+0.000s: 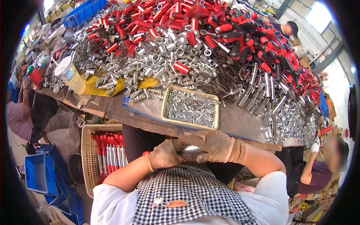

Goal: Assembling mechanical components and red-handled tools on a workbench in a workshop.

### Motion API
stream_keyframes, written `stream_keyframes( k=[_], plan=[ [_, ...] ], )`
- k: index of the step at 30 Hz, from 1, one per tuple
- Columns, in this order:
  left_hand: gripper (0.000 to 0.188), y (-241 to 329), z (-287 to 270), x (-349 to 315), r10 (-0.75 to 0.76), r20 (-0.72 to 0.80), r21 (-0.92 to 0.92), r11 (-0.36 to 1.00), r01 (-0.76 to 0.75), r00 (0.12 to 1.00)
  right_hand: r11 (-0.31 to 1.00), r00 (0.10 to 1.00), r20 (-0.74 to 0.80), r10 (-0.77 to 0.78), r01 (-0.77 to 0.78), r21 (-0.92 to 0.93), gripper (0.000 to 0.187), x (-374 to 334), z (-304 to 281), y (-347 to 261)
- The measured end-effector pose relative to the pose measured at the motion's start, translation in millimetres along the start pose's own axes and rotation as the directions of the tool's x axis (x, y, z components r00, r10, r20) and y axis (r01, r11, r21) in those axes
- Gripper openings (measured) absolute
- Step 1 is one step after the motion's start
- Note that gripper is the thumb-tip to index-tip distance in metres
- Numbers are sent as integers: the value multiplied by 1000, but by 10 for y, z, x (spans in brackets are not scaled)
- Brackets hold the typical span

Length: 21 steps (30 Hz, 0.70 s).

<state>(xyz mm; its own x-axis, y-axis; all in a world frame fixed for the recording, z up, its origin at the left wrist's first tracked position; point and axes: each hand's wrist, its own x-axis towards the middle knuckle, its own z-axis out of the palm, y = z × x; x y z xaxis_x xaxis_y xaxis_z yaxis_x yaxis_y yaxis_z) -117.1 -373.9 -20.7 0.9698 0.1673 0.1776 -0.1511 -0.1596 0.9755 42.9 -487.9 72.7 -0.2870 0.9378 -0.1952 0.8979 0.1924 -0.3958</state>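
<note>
My left hand [165, 153], in a worn brown work glove, is closed around a shiny silver metal tube [190, 149] close in front of my checked apron. The gloved right hand [213, 145] wraps over the same piece from the other side, its fingers hiding much of it. A bit of red [145, 153] shows beside the left glove; whether it belongs to the held piece I cannot tell. Just beyond my hands, a cream tray [164, 108] full of small silver pins [191, 108] stands at the table's near edge.
Heaped on the table [240, 122] are red tubes [172, 24], silver sockets [150, 60], dark springs [225, 71] and red-black handles [270, 52]. A drink cup [70, 75] stands left. A beige basket [88, 161] holds red-and-silver tools [110, 150]; blue crates [39, 174] sit lower left. Co-workers flank the table.
</note>
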Motion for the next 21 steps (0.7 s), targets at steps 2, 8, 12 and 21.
stream_keyframes(
  k=[2,8,12,21],
  plan=[
    [51,-189,9,-70,-197,53,141,972,188,979,994,928,-363,-85,102,27,60,-79,3,-6],
    [45,-343,41,-87,-186,10,156,971,182,982,977,914,-398,-84,154,149,46,-240,296,276],
    [44,-232,5,-62,-154,18,266,953,144,988,987,942,-318,104,-59,149,32,-280,115,149],
    [50,-272,-35,-103,-160,21,148,977,155,987,905,887,-251,388,-316,284,53,-295,81,-14]
  ],
)
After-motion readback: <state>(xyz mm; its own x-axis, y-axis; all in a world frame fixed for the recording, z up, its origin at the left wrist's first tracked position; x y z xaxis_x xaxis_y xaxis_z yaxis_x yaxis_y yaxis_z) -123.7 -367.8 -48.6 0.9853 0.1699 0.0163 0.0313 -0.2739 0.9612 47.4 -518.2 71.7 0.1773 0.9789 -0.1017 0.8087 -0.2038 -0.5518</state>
